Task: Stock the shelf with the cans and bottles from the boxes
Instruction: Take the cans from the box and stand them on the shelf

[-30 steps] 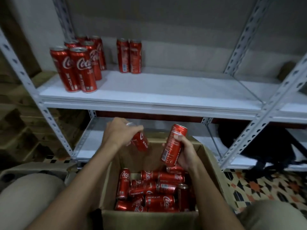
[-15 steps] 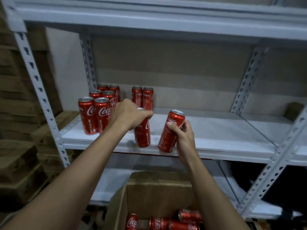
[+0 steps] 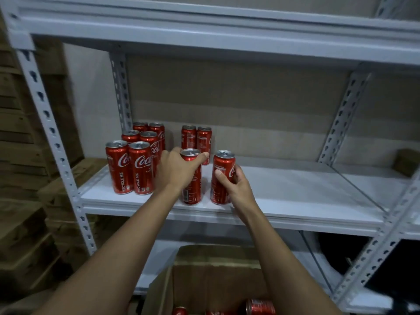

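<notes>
Both cans have come down since half a second ago — their bases now sit on the shelf board (image 3: 295,192). My left hand (image 3: 175,171) wraps the top of the left can (image 3: 192,189); my right hand (image 3: 234,185) clasps the right can (image 3: 221,178) at mid-body. I should slide them back squarely toward the rear pair (image 3: 196,138) before letting go. They're slim, red, upright — silver lids, near the front edge.
</notes>
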